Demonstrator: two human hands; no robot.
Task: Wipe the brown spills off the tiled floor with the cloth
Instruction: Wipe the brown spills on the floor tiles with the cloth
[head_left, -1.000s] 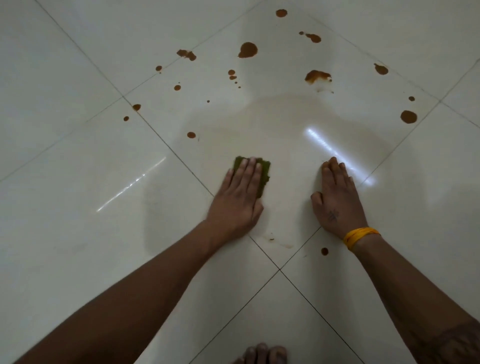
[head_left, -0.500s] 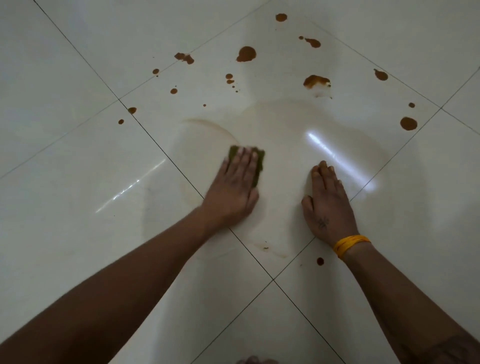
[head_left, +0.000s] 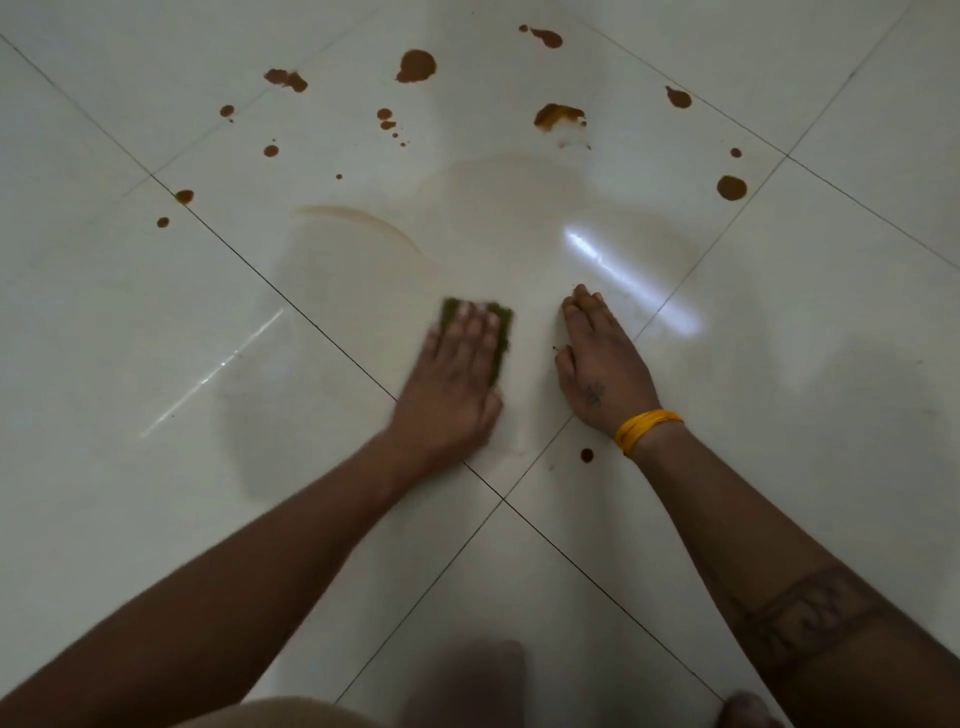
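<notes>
My left hand (head_left: 452, 379) presses flat, with straight fingers, on a small green cloth (head_left: 503, 332) on the white tiled floor (head_left: 156, 312). Only the cloth's far and right edges show past the fingers. My right hand (head_left: 597, 369), with a yellow band at the wrist, rests flat on the floor just right of the cloth. Several brown spills lie farther out: a large drop (head_left: 415, 66), a smeared patch (head_left: 558, 115), a round drop (head_left: 731, 187) at the right. A small drop (head_left: 587, 455) sits near my right wrist. A faint brown smear arc (head_left: 358, 218) curves beyond the cloth.
Dark grout lines (head_left: 260, 275) cross the floor diagonally and meet below my hands. A wet sheen covers the tile around the hands. My knee and toes (head_left: 748, 709) show at the bottom edge.
My left hand slid the cloth first to the left, then back toward my right hand, leaving a faint curved smear. The right hand stayed planted. A brown drop left of the cloth is gone.
</notes>
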